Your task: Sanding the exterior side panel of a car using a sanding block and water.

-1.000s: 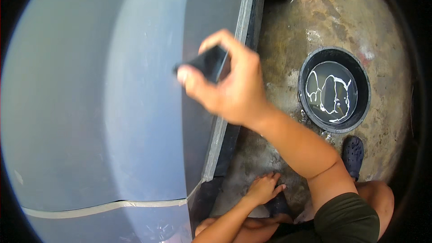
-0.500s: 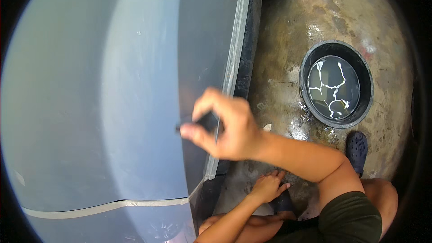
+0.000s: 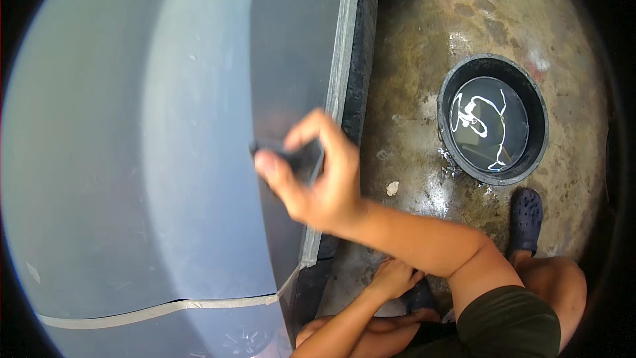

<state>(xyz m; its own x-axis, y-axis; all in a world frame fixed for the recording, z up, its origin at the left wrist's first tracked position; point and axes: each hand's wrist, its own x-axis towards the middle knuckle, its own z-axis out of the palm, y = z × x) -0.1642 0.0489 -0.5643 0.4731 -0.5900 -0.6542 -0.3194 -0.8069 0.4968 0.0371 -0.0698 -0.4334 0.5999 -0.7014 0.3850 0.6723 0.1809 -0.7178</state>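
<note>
My right hand (image 3: 318, 172) grips a dark folded sheet of sandpaper (image 3: 305, 160) between thumb and curled fingers. The hand is slightly blurred and holds the sheet against a large matt grey panel (image 3: 199, 126), near its right edge, where the surface bends into a darker side strip (image 3: 291, 46). My left hand (image 3: 395, 280) lies low by my lower leg with nothing seen in it. Part of its fingers is hidden behind my right forearm; what shows is loosely spread.
Pale masking tape (image 3: 343, 46) runs along the panel's right edge, and another tape strip (image 3: 132, 318) crosses its near end. On the wet concrete floor (image 3: 411, 126) stands a black round tub (image 3: 447, 116) of water. My dark clog (image 3: 527, 215) is just below it.
My right hand has moved slightly left and away from me along the panel with the sandpaper. My right forearm now covers part of my left hand. Reflections in the tub's water have shifted.
</note>
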